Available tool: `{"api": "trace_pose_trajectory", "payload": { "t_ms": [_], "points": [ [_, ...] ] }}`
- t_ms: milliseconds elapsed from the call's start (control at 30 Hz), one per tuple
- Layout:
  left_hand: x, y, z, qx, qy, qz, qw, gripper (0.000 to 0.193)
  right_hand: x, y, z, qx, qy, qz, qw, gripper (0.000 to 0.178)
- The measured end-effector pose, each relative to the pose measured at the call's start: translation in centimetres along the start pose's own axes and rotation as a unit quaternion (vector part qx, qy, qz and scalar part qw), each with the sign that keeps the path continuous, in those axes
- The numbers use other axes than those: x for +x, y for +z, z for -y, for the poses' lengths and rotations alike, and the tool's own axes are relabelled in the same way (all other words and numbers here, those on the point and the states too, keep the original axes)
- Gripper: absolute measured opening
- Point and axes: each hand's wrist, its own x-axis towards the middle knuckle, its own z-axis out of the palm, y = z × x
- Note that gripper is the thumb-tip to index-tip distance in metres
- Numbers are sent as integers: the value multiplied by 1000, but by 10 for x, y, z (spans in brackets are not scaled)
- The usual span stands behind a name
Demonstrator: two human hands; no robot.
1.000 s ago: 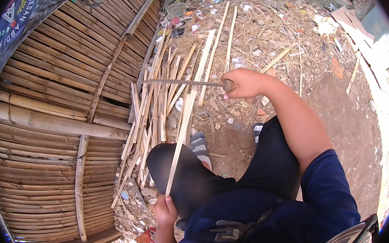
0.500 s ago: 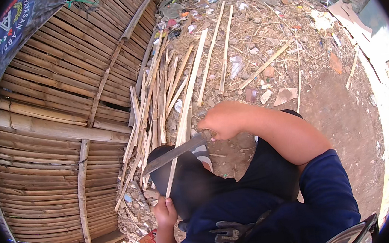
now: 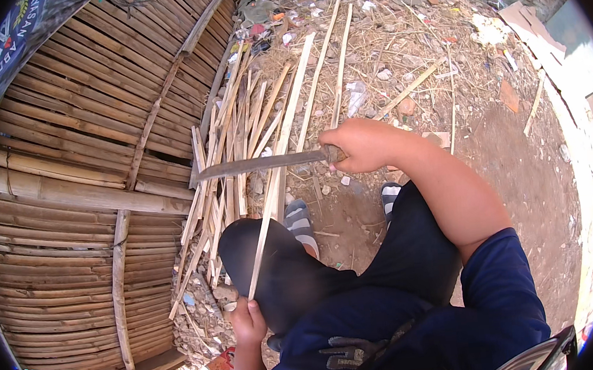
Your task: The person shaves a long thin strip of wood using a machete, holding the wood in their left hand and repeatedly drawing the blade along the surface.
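Note:
My right hand is closed around the short handle of a machete. Its long dark blade points left and lies across the upper part of a pale bamboo strip; whether blade and strip touch, I cannot tell. The strip's near end is pinched in my left hand, beside my left knee. From there it slants away past the knee, over the ground ahead. To its left lies a loose pile of split bamboo strips, partly under the blade.
A bamboo slat wall stands close on the left, with a blue banner at its top. Further strips lie ahead among straw, stones and litter. My sandalled feet are on bare dirt.
My right hand has moved away from me and slightly right. The machete has gone with it, from slanting low over the strip near my knee to nearly level further up. My left hand keeps its grip.

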Motion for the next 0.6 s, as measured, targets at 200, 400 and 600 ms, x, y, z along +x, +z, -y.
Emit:
{"api": "trace_pose_trajectory", "payload": {
  "t_ms": [200, 400, 600],
  "points": [
    [2, -8, -13, -11, -29, 12, 999, 52, 5, 17, 34, -46, -94, 73, 992, 34],
    [3, -5, -7, -15, -41, 17, 999, 49, 6, -19, -37, 38, 108, -124, 986, 35],
    [4, -6, -6, -37, -27, 23, 999, 44, 2, -7, -10, 28, 36, -62, 997, 33]
  ]
}}
